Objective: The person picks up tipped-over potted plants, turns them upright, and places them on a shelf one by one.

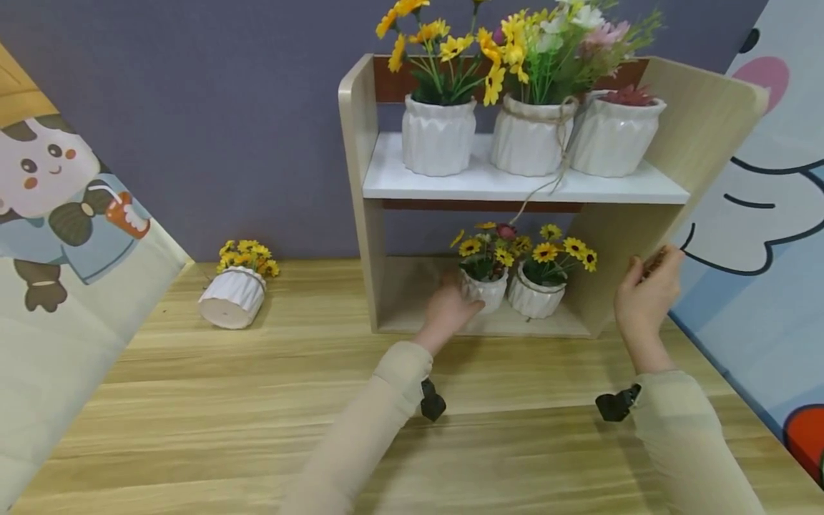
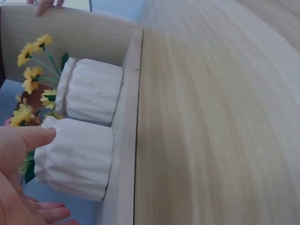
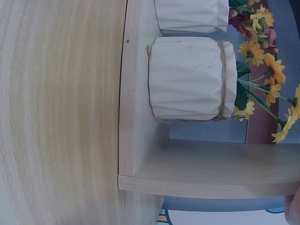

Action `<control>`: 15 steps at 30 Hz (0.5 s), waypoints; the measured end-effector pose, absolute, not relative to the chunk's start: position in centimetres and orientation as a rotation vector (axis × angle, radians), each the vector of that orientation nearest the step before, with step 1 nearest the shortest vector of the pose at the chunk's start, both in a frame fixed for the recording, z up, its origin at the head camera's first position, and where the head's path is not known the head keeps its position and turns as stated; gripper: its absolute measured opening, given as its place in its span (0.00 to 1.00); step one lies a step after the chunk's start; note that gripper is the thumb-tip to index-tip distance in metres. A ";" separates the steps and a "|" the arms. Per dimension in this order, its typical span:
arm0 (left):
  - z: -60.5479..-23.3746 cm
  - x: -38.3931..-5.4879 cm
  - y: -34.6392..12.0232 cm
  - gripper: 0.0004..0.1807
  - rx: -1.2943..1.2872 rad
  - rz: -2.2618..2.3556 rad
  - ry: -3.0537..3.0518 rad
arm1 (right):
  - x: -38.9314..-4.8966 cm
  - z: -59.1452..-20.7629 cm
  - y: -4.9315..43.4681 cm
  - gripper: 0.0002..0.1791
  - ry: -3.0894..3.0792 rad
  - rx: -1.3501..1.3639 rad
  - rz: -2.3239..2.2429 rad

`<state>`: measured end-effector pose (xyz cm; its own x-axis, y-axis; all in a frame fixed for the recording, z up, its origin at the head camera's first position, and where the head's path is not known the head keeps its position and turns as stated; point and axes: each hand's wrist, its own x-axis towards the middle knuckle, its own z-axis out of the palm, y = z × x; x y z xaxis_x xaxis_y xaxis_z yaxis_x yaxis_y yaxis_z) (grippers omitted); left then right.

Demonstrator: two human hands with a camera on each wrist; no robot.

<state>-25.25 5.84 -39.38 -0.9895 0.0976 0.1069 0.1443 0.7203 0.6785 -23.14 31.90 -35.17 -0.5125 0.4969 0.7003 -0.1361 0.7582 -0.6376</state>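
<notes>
My left hand (image 1: 450, 307) is inside the lower shelf, at the left side of a white ribbed flowerpot (image 2: 77, 157) with yellow flowers. Its thumb (image 2: 40, 137) lies over the pot's rim, and the other fingers are loosely extended below; whether they touch the pot I cannot tell. Close on the right stands a second white flowerpot (image 1: 537, 295), twine around its neck. My right hand (image 1: 649, 293) holds the front edge of the wooden shelf's right side panel (image 3: 211, 187), thumb on the inner face. Most of its fingers are hidden behind the panel.
Three white pots with flowers and plants, including a left pot (image 1: 439, 136), stand on the upper board (image 1: 515, 187). Loose twine (image 1: 547, 182) hangs from the middle one. Another flowerpot (image 1: 233, 297) leans tilted at the table's back left. Cartoon panels flank the wooden table (image 1: 257, 400).
</notes>
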 end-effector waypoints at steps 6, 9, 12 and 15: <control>-39.0 -24.5 4.6 0.46 -0.199 -1.177 -2.819 | -23.2 -35.1 31.9 0.19 -1.953 -0.286 0.807; -38.9 -24.2 4.0 0.47 -0.225 -1.166 -2.843 | -23.1 -35.1 31.9 0.18 -1.953 -0.285 0.811; -38.9 -24.0 3.4 0.48 -0.242 -1.178 -2.875 | -23.1 -35.1 31.9 0.19 -1.960 -0.289 0.815; -38.8 -23.8 2.9 0.47 -0.254 -1.195 -2.900 | -23.1 -35.1 31.8 0.19 -1.967 -0.297 0.821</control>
<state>-23.83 2.92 -38.85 -0.9870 0.1506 0.0565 0.1467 0.6987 0.7002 -23.11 31.82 -35.10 -0.5198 0.5141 0.6822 -0.1236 0.7450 -0.6556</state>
